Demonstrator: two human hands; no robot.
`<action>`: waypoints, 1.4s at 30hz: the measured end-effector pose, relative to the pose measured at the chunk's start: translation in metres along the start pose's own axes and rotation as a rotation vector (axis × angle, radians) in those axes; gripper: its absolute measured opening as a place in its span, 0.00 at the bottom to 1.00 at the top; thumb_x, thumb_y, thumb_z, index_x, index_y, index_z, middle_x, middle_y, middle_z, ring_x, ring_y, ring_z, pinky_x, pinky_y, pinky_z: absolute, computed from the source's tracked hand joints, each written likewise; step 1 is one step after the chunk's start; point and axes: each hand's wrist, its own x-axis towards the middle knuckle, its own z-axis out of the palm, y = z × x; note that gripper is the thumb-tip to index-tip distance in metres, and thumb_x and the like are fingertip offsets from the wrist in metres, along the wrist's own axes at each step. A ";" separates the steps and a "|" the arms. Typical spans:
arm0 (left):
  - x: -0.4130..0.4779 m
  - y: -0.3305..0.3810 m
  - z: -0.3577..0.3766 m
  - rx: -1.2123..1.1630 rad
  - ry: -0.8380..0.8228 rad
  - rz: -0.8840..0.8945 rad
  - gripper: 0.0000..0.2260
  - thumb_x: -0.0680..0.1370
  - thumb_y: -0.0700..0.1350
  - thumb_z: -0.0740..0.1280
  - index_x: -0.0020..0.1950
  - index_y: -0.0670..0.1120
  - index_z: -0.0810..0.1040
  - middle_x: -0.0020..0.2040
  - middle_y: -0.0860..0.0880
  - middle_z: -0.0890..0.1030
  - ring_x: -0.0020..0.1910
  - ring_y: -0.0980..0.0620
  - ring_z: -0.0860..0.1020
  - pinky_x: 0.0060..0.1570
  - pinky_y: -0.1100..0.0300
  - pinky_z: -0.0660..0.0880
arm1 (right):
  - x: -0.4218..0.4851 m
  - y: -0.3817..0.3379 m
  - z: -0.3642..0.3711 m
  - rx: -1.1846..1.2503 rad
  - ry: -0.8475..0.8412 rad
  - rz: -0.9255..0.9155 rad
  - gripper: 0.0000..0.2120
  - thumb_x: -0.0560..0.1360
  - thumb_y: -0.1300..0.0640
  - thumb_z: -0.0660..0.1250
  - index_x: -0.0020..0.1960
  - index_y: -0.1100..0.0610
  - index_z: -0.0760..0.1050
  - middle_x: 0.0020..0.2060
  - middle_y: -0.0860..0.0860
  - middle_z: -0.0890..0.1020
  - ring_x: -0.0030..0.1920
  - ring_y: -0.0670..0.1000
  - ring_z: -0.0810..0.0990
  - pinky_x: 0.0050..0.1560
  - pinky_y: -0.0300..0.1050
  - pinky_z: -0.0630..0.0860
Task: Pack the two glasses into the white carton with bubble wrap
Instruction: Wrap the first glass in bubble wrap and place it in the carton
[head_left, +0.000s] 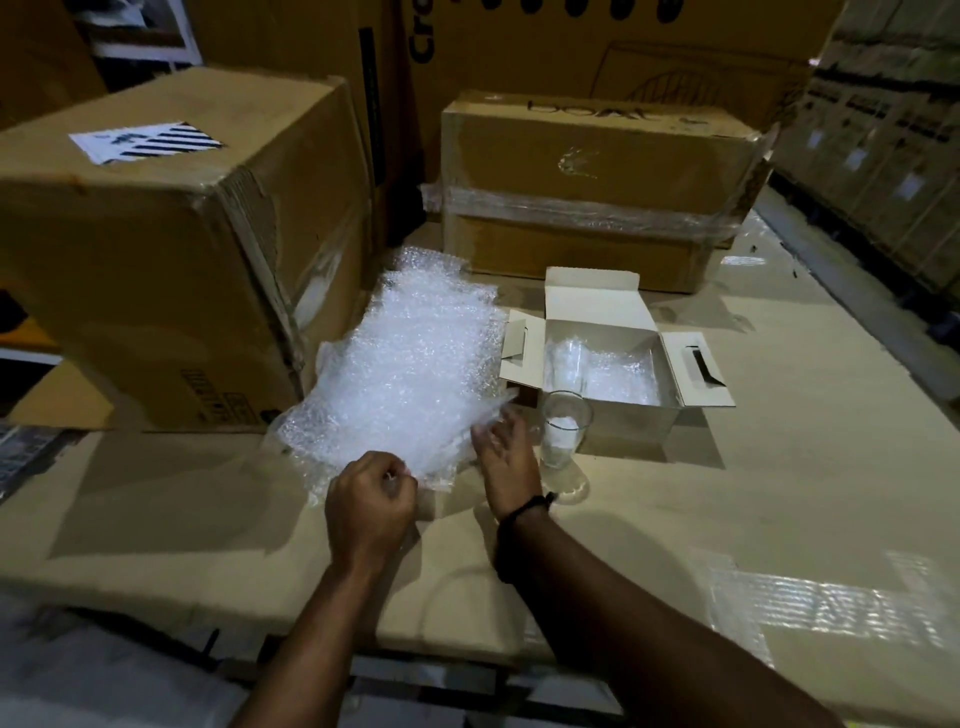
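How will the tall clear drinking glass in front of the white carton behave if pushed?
The tall clear drinking glass stands upright on a narrower base, so it would probably tip rather than slide. Unwrapped, it is likely slippery and breakable.

On the cardboard surface (779, 467), the bubble wrap sheet (410, 364) lies at nine o'clock of the open carton (602, 332). A glass (563, 428) stands at the carton's seven o'clock; a second glass (569, 358) sits inside it.
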 end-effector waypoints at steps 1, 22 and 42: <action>-0.001 -0.001 -0.004 -0.009 0.002 0.011 0.11 0.67 0.51 0.58 0.35 0.48 0.78 0.36 0.51 0.80 0.37 0.46 0.78 0.36 0.54 0.73 | 0.003 -0.006 0.007 0.143 0.058 0.100 0.30 0.73 0.45 0.70 0.70 0.52 0.64 0.63 0.51 0.76 0.59 0.51 0.77 0.62 0.52 0.75; -0.033 0.111 0.059 -0.242 -0.399 0.469 0.02 0.74 0.46 0.70 0.43 0.49 0.81 0.40 0.54 0.81 0.38 0.55 0.78 0.37 0.61 0.72 | -0.066 -0.019 -0.191 0.196 0.510 -0.092 0.08 0.75 0.66 0.69 0.46 0.71 0.74 0.25 0.51 0.78 0.20 0.50 0.73 0.20 0.42 0.73; -0.081 0.196 0.158 0.276 -0.692 0.663 0.19 0.80 0.59 0.59 0.69 0.56 0.73 0.76 0.53 0.64 0.75 0.52 0.60 0.71 0.54 0.50 | -0.032 0.004 -0.340 -0.044 0.537 0.259 0.27 0.68 0.62 0.76 0.62 0.55 0.67 0.47 0.57 0.77 0.43 0.58 0.80 0.46 0.52 0.80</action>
